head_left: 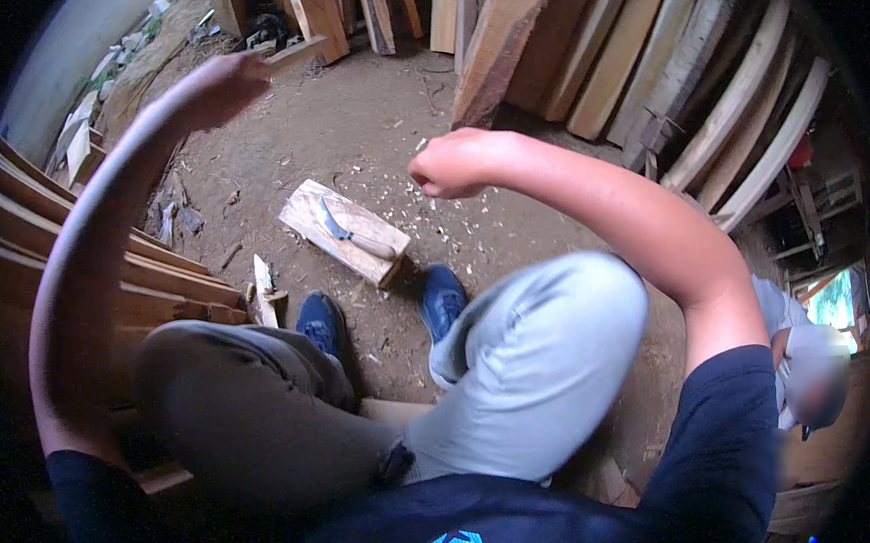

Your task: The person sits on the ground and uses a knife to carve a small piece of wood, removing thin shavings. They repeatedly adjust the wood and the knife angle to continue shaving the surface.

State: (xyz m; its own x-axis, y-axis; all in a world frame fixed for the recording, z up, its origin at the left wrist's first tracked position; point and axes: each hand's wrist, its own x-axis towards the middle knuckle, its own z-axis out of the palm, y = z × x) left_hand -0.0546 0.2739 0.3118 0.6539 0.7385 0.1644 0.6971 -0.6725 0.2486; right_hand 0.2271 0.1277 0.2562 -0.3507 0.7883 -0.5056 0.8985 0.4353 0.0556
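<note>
pale oblong wood block (362, 216), curved-blade knife (364, 244) atop; right hand (455, 163) clenched; left hand (235, 80): cannot tell grip.

Taking the block (306, 204) on the ground (351, 130) as the clock's centre, the knife (371, 244) lies on top of it. The left grip (228, 86) shows toward eleven o'clock, the right grip (455, 164) toward two, with leaning planks (600, 56) beyond. The right shoe (444, 298) is at four, the left shoe (321, 322) near seven, stacked boards (175, 283) at nine.
</note>
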